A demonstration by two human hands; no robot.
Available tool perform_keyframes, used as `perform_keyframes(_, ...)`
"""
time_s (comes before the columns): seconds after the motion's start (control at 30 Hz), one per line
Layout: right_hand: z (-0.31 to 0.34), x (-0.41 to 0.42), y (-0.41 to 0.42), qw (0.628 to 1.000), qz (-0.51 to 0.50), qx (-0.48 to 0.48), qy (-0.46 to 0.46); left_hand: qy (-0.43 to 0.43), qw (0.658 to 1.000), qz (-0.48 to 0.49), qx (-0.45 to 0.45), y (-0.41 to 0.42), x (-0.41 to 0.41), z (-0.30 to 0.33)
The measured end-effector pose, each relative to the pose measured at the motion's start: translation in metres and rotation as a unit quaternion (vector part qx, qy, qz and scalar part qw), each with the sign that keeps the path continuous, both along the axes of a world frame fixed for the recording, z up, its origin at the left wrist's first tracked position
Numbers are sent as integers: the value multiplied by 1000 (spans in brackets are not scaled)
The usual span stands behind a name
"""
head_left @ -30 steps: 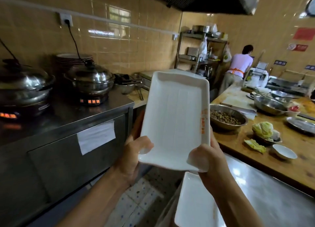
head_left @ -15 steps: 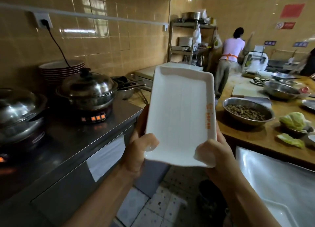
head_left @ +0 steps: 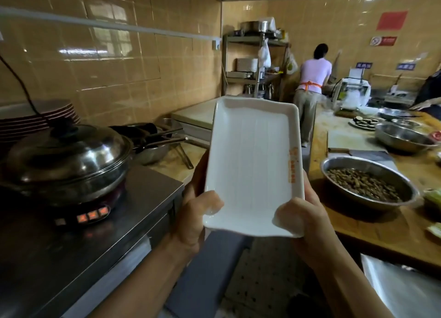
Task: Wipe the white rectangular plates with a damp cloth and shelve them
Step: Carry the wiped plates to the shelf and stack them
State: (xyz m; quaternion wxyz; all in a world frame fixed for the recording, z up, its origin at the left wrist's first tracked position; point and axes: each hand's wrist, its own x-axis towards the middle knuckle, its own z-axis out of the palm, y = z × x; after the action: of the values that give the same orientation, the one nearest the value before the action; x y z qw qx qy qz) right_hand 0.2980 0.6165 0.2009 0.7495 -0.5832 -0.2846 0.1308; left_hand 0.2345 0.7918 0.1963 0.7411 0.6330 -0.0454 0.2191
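Gripping white plate (head_left: pixel 253 164) at near corners: left hand (head_left: pixel 193 212), right hand (head_left: pixel 303 224), thumbs on top.

Glossy white ceramic plate (head_left: pixel 250 164); shiny steel pot lid (head_left: pixel 69 150); matt wood counter (head_left: pixel 381 227).

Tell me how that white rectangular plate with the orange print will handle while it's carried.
The white rectangular plate with orange print looks rigid and glazed, so probably slick, more so if damp. It seems ceramic or melamine; treat it as breakable. The left hand and right hand pinch only its near corners, so it could tip forward.
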Motion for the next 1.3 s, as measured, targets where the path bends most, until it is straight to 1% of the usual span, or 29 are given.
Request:
perform_keyframes(0.23, 17, 126, 26, 999, -31, -18, -15, -4, 999, -32, -15, 27, 133, 10)
perform_keyframes(0.4, 11, 209, 46, 999, -47, -12, 16, 11, 998, -65, -9, 53, 224, 5)
perform_keyframes(0.6, 1, 319, 85, 994, -100, -19, 23, 18, 995, -92, -23, 92, 351, -7)
perform_keyframes(0.9, 11, 496, 140, 983, -178, -9, 49, 21, 987, -158, -17, 150, 555, 10)
perform_keyframes(1.13, 11, 616, 152, 978, -203, -10, 45, 14, 982, -187, -14, 159, 685, 9)
perform_keyframes(1.3, -2, 722, 137, 976, -209, -20, 55, 25, 985, -167, -27, 146, 786, -8)
